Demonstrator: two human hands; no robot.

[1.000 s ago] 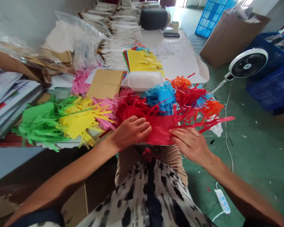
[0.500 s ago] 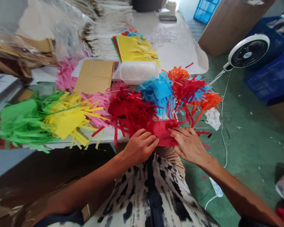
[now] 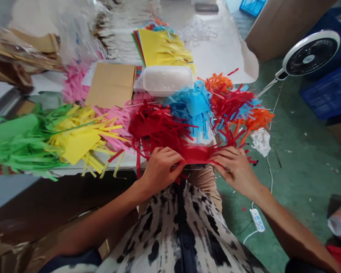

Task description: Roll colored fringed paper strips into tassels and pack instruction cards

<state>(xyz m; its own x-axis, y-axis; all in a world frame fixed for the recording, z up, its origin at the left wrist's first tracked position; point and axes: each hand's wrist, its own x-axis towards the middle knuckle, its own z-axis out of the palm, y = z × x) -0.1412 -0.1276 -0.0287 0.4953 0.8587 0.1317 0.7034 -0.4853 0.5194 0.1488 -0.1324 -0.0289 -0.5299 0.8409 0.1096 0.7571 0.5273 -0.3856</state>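
Stretched between my hands at the table's front edge is a red fringed paper sheet [image 3: 197,154], its lower edge folded or rolled into a narrow band. My left hand [image 3: 164,167] pinches its left end, thumb against curled fingers. At the other end my right hand [image 3: 230,163] grips it the same way. Red strips stick out past both hands. Just behind lies a heap of red fringed paper [image 3: 159,127], touching the held sheet. Blue fringed paper [image 3: 196,100] sits beyond it, to the right.
Yellow fringe [image 3: 83,138] and green fringe [image 3: 22,140] lie to the left. A white plastic tray [image 3: 167,80], brown cardboard [image 3: 110,85] and yellow fringed sheets [image 3: 161,47] are behind. On the right stand a fan [image 3: 311,55] and, on the floor, a power strip [image 3: 257,220].
The red sheet between my hands has become a narrower band, as its near edge has been turned up. My hands have moved slightly apart. The camera view has shifted a little.
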